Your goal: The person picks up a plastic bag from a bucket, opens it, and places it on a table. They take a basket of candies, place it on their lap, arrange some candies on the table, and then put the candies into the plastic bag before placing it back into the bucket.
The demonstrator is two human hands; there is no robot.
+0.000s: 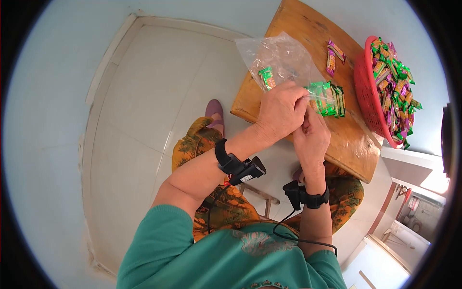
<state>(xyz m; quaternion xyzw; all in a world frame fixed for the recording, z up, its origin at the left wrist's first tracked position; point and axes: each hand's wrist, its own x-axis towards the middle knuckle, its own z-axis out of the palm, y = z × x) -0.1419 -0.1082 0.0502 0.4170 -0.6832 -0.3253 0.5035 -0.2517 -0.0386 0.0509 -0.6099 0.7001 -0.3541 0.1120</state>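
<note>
Both my hands meet over the near edge of the wooden table, fingers closed on the edge of a clear plastic bag. My left hand comes from the left and pinches the bag's lower edge. Close against it on the right, my right hand also pinches the film; its fingertips are partly hidden. A green packet shows through the bag at its left. Beside my fingers, a row of several green packets lies on the table, partly under the film. Two purple packets lie farther back.
The wooden table stands in front of my knees. At its right edge is a red basket heaped with green and purple packets. A wooden stool bar shows between my legs. A wall rises behind the table.
</note>
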